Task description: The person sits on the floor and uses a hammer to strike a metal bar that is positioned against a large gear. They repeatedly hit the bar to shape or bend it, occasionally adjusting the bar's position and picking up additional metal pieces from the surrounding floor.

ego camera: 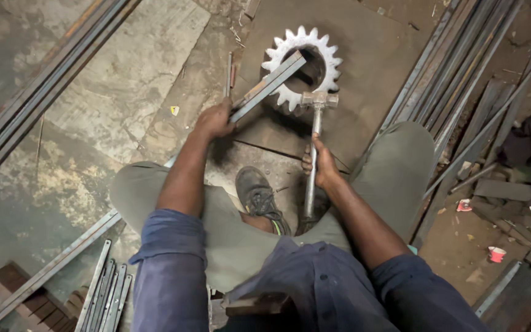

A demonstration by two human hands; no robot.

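1. So, nearest the camera: dark blue sleeves pushed up, olive trousers, the person squatting on the floor with a scuffed black shoe [257, 195] tucked between the knees.

2. Right hand [319, 165] is clenched round the handle of a hammer [314, 144], about halfway up. The handle is a plain metal tube, dull grey and smooth, running nearly straight away from the body. Its stubby cylindrical head sits at the far end, touching or just over the near edge of the gear.

3. Left hand [215, 120] is wrapped around the near end of a flat steel bar [268, 86]. The bar's long axis runs diagonally up and to the right from that hand, and its far end lies across the hole of the gear. Looks like mill-scale steel, grey with rusty patches and square edges.

4. The gear [302, 66] is a big pale sprocket with chunky pointed teeth, lying flat on a brown metal plate [370, 55] ahead of both hands. The hammer head lies just right of the bar and nearer to the body, so the right hand's tool is the closer one to the bar's supported stretch.

5. Farther out: long steel strips [456, 67] bundled on the right, more along the left edge, on a stained concrete floor [124, 80]. Scrap and a couple of red-and-white paper cups [496, 254] sit on the right.
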